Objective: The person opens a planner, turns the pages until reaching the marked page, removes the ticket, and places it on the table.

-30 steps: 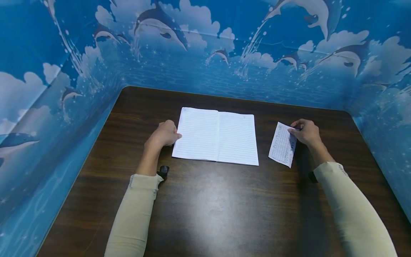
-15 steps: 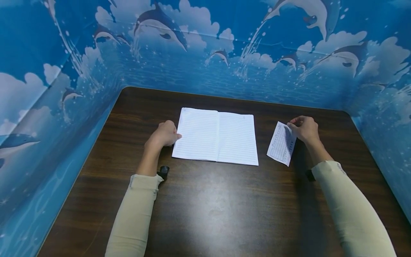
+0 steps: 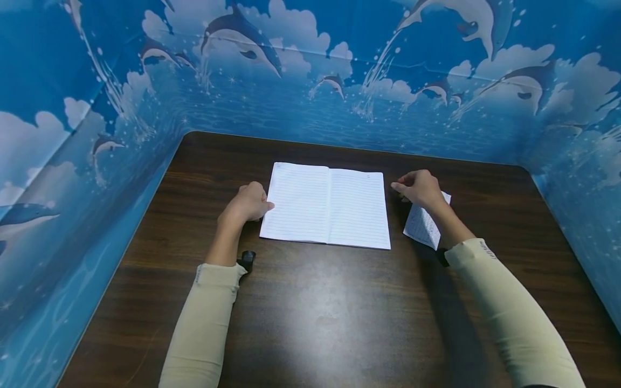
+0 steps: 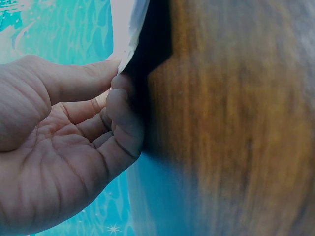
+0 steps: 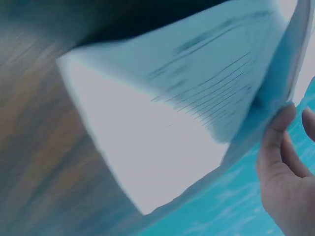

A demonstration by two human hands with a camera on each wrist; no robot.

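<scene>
An open notebook (image 3: 356, 210) with lined white pages lies on the dark wooden table. My left hand (image 3: 249, 201) pinches its left edge between thumb and fingers; in the left wrist view the page edge (image 4: 132, 34) meets the thumb tip. My right hand (image 3: 418, 188) is just beyond the notebook's upper right side, fingers bent loosely, holding nothing visible. A printed slip of paper (image 3: 420, 227) lies beneath that wrist, partly hidden by it. In the right wrist view the slip (image 5: 142, 142) looms large, and the thumb and index tips of the hand (image 5: 290, 167) stand slightly apart beside the notebook edge.
The wooden table (image 3: 310, 318) has rounded far corners. A blue dolphin-print curtain (image 3: 301, 108) rises along its back and sides. Dark wrist devices sit under both sleeves, one showing beside the left cuff (image 3: 248, 260).
My right hand has let go of the paper slip and moved left toward the notebook's right edge. The slip stays on the table. My left hand keeps its place on the notebook.
</scene>
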